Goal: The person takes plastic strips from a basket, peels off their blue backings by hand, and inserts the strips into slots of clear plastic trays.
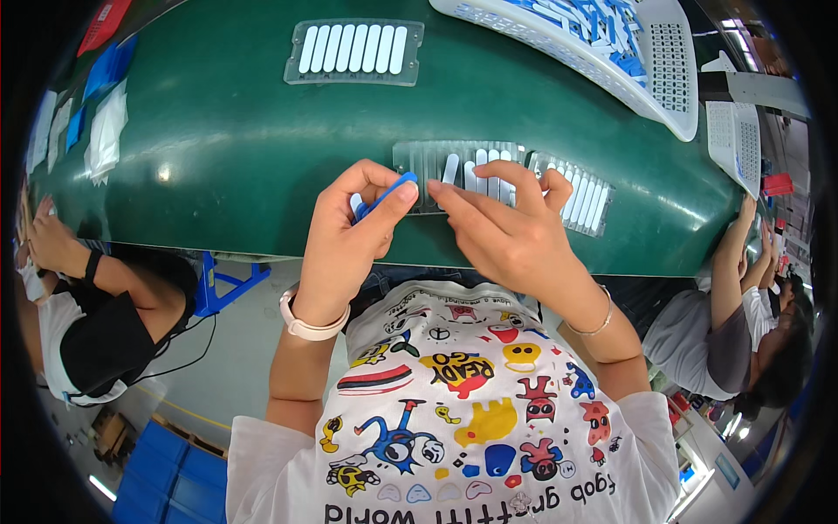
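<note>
My left hand (353,218) is closed, pinching a long blue plastic strip (384,197) between thumb and fingers. A bit of white shows beside the strip within the same hand. Over a clear slotted tray (407,157), my right hand (511,229) has its fingers apart, and I see nothing held in them. One fingertip comes near a tilted white strip (450,168) in that tray. Several more white strips (493,161) stand in its right part, partly covered by my fingers. Against its right side lies another clear tray (597,230) filled with white strips.
Farther off on the green table (227,157) lies a clear tray (353,77) with a row of white strips. A white basket (602,83) of blue and white pieces stands at the back right. Plastic bags (106,131) lie far left. People sit at both sides.
</note>
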Motion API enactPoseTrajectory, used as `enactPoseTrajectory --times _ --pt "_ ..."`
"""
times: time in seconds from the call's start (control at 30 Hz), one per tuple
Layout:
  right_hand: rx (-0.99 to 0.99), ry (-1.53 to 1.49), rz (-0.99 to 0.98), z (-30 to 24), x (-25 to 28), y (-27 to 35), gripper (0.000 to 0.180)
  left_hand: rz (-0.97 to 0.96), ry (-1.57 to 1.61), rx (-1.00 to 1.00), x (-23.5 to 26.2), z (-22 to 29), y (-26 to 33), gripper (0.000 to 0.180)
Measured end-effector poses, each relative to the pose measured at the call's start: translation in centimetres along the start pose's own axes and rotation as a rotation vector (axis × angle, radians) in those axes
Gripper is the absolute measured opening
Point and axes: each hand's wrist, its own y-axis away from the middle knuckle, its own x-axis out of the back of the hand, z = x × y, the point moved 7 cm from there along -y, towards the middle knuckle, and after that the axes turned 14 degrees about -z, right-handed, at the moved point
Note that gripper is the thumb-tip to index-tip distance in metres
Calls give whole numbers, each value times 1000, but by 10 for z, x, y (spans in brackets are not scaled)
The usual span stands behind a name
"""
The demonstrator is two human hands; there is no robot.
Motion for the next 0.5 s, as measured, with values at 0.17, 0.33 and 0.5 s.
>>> enactPoseTrajectory --times 0.17,0.33,0.5 --pt "-32 62 -35 1 8 -5 50 -62 112 38 -7 3 -1 14" --pt "149 58 -47 16 5 -2 46 -77 134 25 -10 3 0 17" --pt "162 4 -75 14 7 2 45 -48 145 40 -5 0 3 19"
